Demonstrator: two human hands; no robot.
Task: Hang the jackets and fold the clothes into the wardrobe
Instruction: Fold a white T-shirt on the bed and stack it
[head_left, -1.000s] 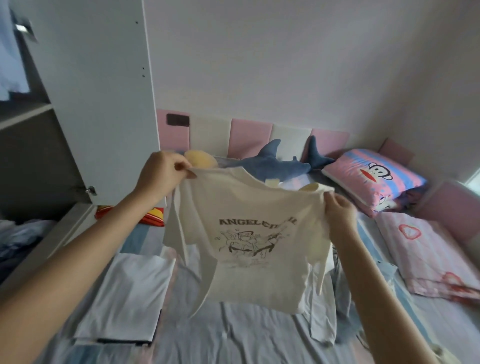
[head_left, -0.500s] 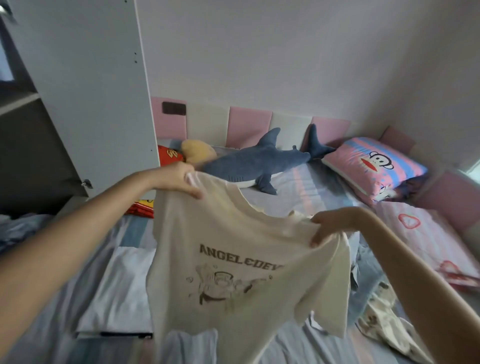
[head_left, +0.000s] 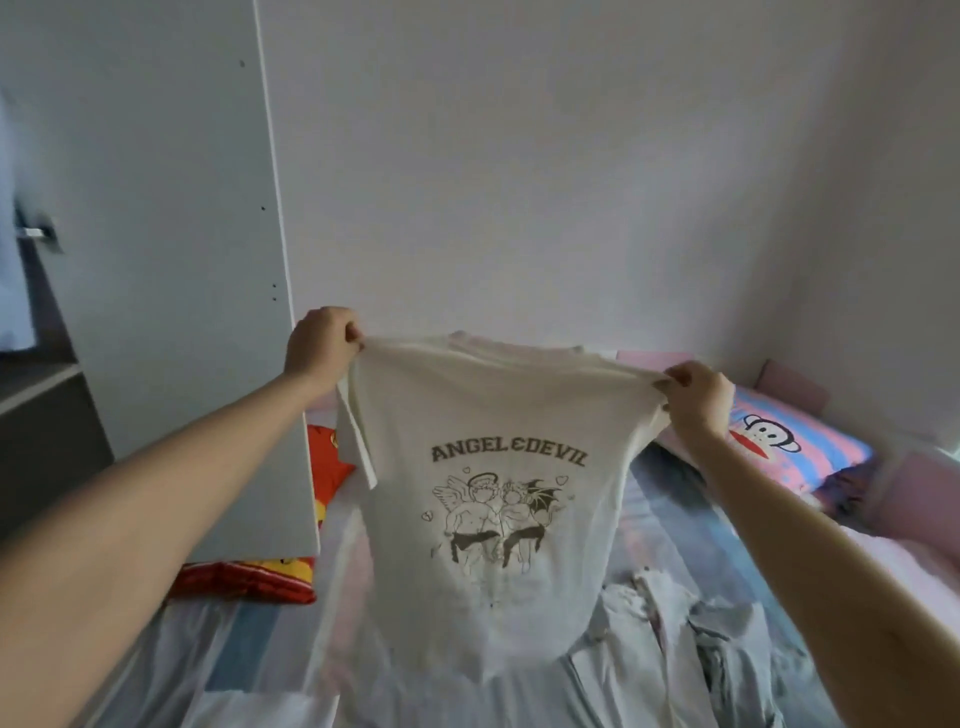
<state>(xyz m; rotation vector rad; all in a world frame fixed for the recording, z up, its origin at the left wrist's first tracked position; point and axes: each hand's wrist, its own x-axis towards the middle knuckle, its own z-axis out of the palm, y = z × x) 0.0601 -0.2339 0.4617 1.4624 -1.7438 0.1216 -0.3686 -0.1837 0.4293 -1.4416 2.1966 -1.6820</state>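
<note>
One cream T-shirt (head_left: 483, 467) is held up in the air above the bed (head_left: 667, 525), spread flat with its print facing the camera. The print reads "ANGEL & DEVIL" in dark block capitals, curved in a single line across the chest. Under the words is a line drawing of two small figures side by side: the left one has feathered wings and a halo, the right one has bat-like wings, and a few little hearts float round them. Two hands carry the shirt, one at each shoulder. The left hand (head_left: 319, 343) has its fingers curled tight round the cloth at the left shoulder seam, and the right hand (head_left: 696, 395) pinches the right shoulder between thumb and fingers. The hem hangs just over the sheet; whether it touches cannot be told. To the left stands one white wardrobe door (head_left: 156, 260), swung open, with a dark shelf (head_left: 36, 379) behind it. A red cushion (head_left: 327, 467) with yellow marks shows past the door's edge and below it; any lettering on it is too blurred to read. At the right lies one pink and blue striped pillow (head_left: 800, 452) with a cartoon monkey face. A rumpled heap of pale clothes (head_left: 675, 634) lies on the bed, below the right forearm.
</note>
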